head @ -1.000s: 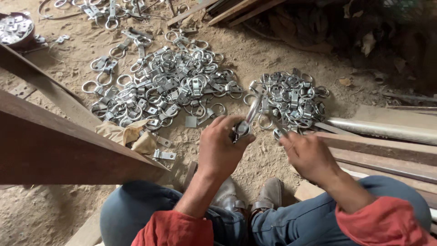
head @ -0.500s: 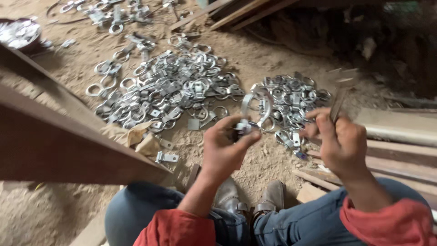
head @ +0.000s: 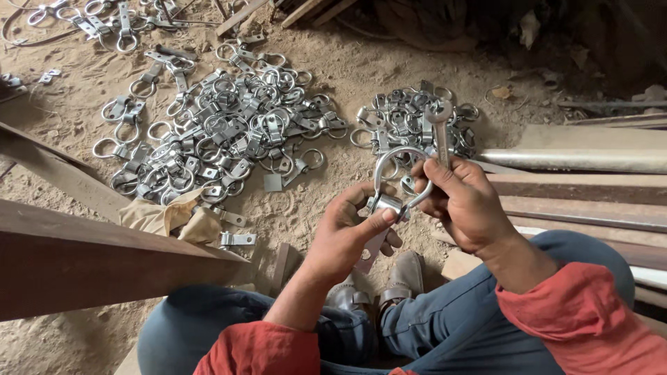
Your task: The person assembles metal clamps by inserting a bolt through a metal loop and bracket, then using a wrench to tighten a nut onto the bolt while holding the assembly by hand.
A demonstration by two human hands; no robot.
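Left hand [head: 347, 232] grasping one ring clamp [head: 396, 182] at frame centre, right hand [head: 467, 203] clenched on one wrench [head: 440, 128], two clamp heaps [head: 229, 132] I see above.

- Left hand [head: 347, 232] raised at centre, palm turned toward camera, fingers curled, thumb pressed across the front in a pinch.
- Right hand [head: 467, 205] just beside it, closed in a fist, knuckles up, fingertips nearly meeting the left.
- Both forearms bare, rising from red sleeves, elbows over bent knees.
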